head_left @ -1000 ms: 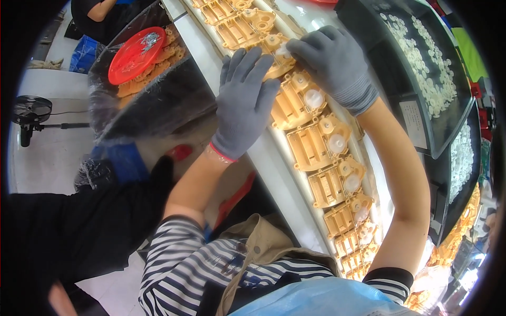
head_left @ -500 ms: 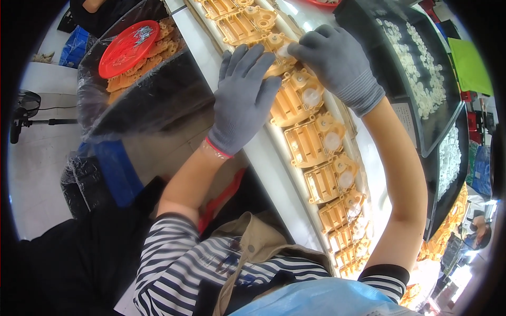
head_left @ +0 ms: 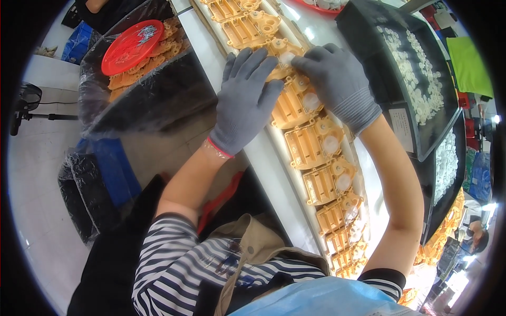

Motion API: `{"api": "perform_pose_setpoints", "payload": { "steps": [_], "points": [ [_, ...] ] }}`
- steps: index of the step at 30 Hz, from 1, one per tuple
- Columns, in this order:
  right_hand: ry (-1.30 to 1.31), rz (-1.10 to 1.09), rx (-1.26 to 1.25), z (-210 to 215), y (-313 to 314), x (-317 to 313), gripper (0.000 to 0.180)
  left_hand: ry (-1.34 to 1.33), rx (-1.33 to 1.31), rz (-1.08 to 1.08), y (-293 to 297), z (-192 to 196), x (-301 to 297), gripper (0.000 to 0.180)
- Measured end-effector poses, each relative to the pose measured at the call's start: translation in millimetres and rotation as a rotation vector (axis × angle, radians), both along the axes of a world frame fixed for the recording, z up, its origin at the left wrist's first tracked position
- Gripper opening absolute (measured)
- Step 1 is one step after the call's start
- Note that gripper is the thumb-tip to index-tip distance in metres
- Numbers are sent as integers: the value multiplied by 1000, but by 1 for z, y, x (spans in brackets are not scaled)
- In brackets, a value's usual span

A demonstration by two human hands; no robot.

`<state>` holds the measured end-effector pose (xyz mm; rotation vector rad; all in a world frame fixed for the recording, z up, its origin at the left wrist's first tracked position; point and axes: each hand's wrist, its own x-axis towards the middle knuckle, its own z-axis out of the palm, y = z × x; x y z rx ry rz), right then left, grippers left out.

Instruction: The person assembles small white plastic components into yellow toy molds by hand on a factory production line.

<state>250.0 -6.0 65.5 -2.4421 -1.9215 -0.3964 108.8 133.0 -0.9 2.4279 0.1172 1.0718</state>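
Observation:
My left hand (head_left: 245, 97), in a grey knit glove, lies with fingers stretched out over the left side of a tan plastic housing (head_left: 278, 48). A whitish round plastic gear (head_left: 286, 58) sits at that housing's right part, at the fingertips of my right hand (head_left: 337, 79). The right hand, gloved the same way, has its fingers bent together on the gear; their undersides are hidden. Just nearer lies another housing (head_left: 290, 107) with a whitish gear (head_left: 311, 101) on it.
Several more housings (head_left: 308, 146) line the long rail across the white table (head_left: 263, 171). Black bins (head_left: 369, 63) of whitish gears (head_left: 421, 79) stand at the right. Left, a plastic-lined black crate (head_left: 147, 100) holds tan parts and a red tray (head_left: 132, 47).
My right hand has moved slightly nearer and its fingers have bent more over the gear. The left hand stays spread on the housing. The whole view has shifted a little.

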Motion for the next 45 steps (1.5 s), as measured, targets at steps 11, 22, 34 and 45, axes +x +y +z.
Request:
{"api": "perform_pose_setpoints", "payload": {
  "steps": [11,22,34,45],
  "points": [
    [156,36,350,51,-64,-17,21,49,-70,-45,-6,-2,2,37],
    [734,-1074,403,76,-366,96,53,67,-144,-76,-8,0,4,39],
    [950,-1140,-195,46,-362,103,69,157,-179,-53,-1,2,-1,36],
    [1098,-1223,-213,23,-376,111,46,146,-255,-56,-4,5,2,36]
  ]
}}
